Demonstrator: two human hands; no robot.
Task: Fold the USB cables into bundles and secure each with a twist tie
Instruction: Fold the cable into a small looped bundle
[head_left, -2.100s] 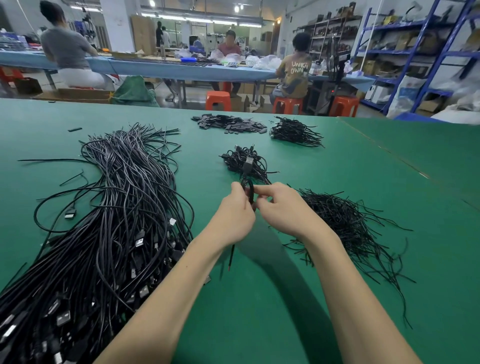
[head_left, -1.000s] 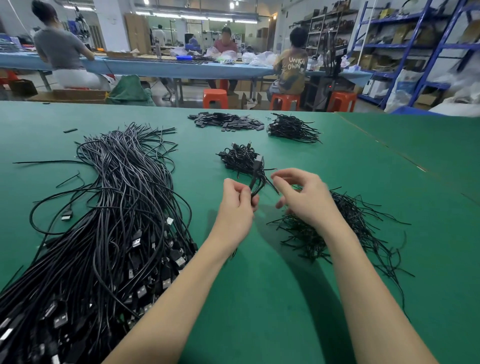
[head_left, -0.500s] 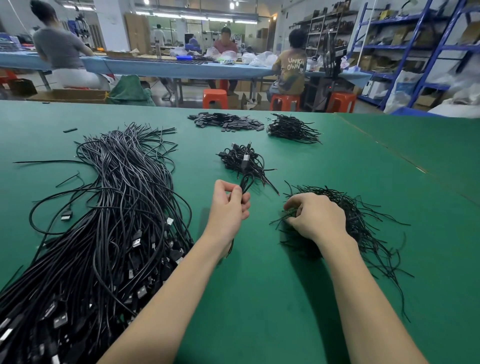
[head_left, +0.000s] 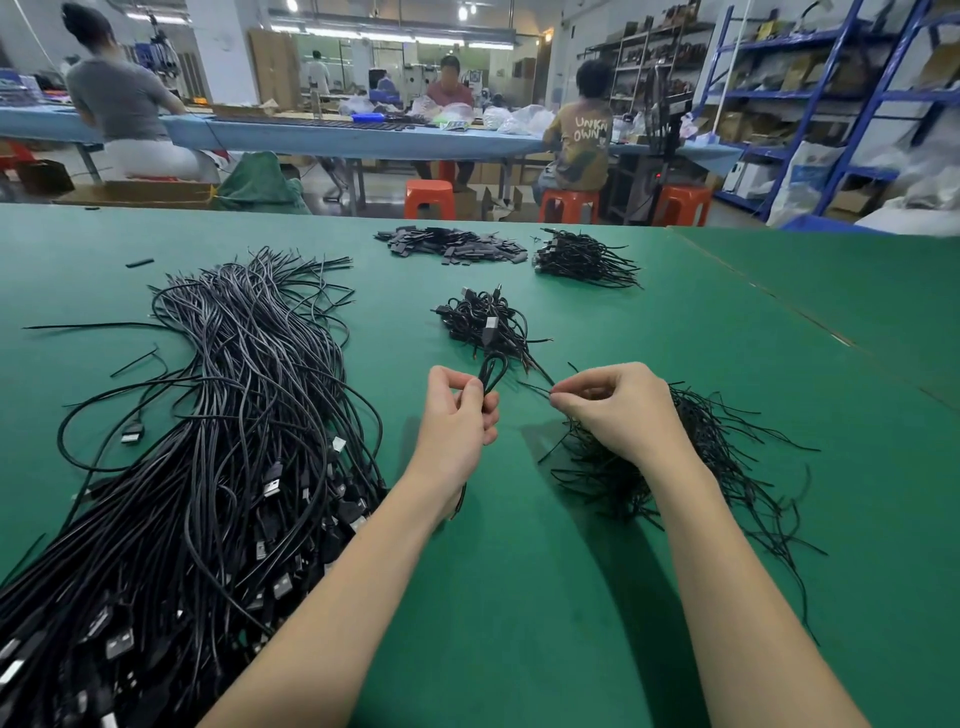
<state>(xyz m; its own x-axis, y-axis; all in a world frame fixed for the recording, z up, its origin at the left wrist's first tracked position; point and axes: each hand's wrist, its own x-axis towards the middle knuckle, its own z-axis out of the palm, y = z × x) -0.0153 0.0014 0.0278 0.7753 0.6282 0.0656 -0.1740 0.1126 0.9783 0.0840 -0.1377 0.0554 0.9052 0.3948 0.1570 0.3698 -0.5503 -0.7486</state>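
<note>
Folded black USB cable (head_left: 488, 375) held upright above green felt surface (head_left: 545, 597), loop end on top, clamped in left grip (head_left: 457, 415) with fingers curled round it. Thin black twist tie (head_left: 535, 388) pinched between thumb and forefinger of right grip (head_left: 618, 410), tip pointing toward cable, not touching it. Loose heap of black twist ties (head_left: 691, 467) under right wrist. Small pile of tied black cable bundles (head_left: 483, 322) just beyond. Large mass of unbundled black USB cables (head_left: 208, 467) at left.
</note>
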